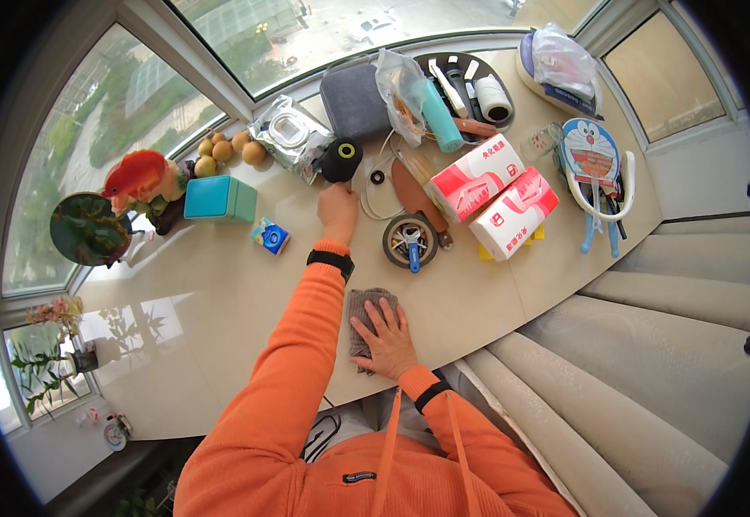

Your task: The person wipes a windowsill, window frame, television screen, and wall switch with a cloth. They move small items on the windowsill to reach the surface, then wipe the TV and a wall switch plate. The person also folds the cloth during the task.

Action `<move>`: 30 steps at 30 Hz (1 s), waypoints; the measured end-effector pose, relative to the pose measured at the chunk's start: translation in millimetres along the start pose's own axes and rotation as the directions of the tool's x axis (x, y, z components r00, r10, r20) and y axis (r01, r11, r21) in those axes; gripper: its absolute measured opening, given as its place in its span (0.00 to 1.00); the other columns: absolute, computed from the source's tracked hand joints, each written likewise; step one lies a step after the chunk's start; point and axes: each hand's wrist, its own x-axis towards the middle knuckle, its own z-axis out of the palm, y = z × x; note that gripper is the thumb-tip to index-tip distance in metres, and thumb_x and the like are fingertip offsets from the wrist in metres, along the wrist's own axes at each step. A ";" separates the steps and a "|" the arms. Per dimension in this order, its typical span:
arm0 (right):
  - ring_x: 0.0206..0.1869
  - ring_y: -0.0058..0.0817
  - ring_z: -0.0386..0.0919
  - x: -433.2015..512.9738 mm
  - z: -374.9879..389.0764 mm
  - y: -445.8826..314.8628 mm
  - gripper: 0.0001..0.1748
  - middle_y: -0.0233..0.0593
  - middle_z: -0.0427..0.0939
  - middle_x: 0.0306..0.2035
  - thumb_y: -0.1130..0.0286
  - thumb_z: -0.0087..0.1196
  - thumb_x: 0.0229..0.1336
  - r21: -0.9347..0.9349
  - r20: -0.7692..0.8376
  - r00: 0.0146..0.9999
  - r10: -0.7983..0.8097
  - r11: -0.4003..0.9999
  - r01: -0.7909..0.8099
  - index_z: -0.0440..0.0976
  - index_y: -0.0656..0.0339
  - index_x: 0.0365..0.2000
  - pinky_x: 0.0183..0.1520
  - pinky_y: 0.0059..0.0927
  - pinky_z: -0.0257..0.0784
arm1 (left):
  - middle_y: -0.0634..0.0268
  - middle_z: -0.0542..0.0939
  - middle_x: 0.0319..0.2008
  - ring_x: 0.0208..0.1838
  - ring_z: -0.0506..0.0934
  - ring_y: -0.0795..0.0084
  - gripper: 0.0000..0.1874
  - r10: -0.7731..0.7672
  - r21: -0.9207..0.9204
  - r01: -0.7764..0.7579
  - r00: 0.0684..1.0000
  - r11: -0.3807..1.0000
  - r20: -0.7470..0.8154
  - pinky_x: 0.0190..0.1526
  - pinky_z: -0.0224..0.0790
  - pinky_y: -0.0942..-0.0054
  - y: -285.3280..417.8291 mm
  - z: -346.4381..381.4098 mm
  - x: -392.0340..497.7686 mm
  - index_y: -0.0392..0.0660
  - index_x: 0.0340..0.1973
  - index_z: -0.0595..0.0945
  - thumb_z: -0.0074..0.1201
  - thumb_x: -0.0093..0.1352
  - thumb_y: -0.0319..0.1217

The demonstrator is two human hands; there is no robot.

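Observation:
My left hand (338, 210) reaches forward over the table, its fingers closed at the near end of a black rounded object (341, 161) with a yellow-green ring. The fingertips are hidden from this angle. Flat on a folded brown ribbed cloth (361, 310) near the table's front edge lies my right hand (385, 339), fingers spread. A foil wipes pack (291, 132) with a white lid touches or nearly touches the black object. To the right of my left hand are a roll of tape (389, 244) with small items and a blue-handled tool inside, and a brown knife sheath (410, 187).
Left stand a teal box (210, 199), a small blue pack (270, 236), round fruits (223, 151) and a red ornament (142, 178). Right are tissue packs (514, 213), a teal cylinder (441, 119), a black tray (509, 106) and a cartoon fan (589, 148). A grey case (355, 100) stands behind.

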 end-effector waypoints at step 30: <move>0.78 0.46 0.42 0.8 -1.3 1.8 0.49 0.39 0.50 0.76 0.39 0.67 0.46 -0.002 -0.003 1.000 -0.007 1.000 0.007 0.63 0.39 0.68 0.77 0.62 0.36 | 0.58 0.77 0.48 0.54 0.72 0.52 0.35 0.256 0.074 -0.272 0.951 0.960 0.174 0.56 0.68 0.57 44.6 -87.5 -7.4 0.44 0.53 0.76 0.72 0.49 0.35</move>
